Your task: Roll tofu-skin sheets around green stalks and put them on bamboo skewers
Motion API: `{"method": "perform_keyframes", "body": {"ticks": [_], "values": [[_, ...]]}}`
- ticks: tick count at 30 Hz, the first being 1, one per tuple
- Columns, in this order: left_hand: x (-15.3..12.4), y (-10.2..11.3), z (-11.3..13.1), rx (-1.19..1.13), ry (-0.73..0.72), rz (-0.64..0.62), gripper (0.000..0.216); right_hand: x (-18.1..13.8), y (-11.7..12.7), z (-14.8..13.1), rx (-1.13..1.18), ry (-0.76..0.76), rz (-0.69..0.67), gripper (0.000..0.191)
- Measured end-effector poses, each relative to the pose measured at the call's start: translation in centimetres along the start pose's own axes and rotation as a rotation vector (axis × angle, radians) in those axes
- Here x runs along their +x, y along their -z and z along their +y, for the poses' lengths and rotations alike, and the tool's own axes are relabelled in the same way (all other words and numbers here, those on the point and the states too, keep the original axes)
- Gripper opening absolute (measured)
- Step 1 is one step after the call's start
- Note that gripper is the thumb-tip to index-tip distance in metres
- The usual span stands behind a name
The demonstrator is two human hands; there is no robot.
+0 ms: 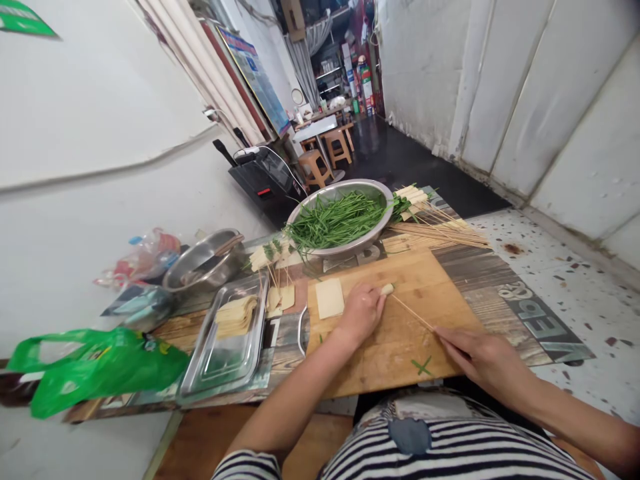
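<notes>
On the wooden cutting board [400, 347], my left hand [361, 312] is closed around a rolled tofu sheet [387, 289] with a bit of green at its end. My right hand [483, 360] pinches the end of a thin bamboo skewer [414, 313], whose other end meets the roll. How deep the skewer sits in the roll is hidden. A flat square tofu sheet [329, 298] lies on the board just left of my left hand. Two short green pieces [421, 365] lie crossed near the board's front edge.
Behind the board stands a metal bowl of green chives [345, 223]. Bare skewers [440, 233] and finished rolls [413, 197] lie to its right. At left are a metal tray [225, 367] with stacked tofu sheets [237, 315], a steel basin [200, 260] and a green plastic bag [110, 367].
</notes>
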State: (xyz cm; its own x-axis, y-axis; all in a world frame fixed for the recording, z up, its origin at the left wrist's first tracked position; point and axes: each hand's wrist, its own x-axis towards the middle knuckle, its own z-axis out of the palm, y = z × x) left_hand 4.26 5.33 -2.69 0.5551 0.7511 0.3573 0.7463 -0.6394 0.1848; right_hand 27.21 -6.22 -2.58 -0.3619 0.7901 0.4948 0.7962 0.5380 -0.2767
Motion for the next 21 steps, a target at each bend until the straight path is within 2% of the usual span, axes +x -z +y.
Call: {"method": "perform_keyframes", "body": {"ticks": [10,21], "values": [[0.1,0.0,-0.1,-0.027,-0.016,0.007,0.023,-0.2,-1.1,0.5,0.059,-0.071,-0.048,0.036],[0.2,0.3,-0.1,-0.041,-0.054,-0.012,0.027,0.2,-1.8,0.5,0.075,-0.060,-0.043,0.035]]}}
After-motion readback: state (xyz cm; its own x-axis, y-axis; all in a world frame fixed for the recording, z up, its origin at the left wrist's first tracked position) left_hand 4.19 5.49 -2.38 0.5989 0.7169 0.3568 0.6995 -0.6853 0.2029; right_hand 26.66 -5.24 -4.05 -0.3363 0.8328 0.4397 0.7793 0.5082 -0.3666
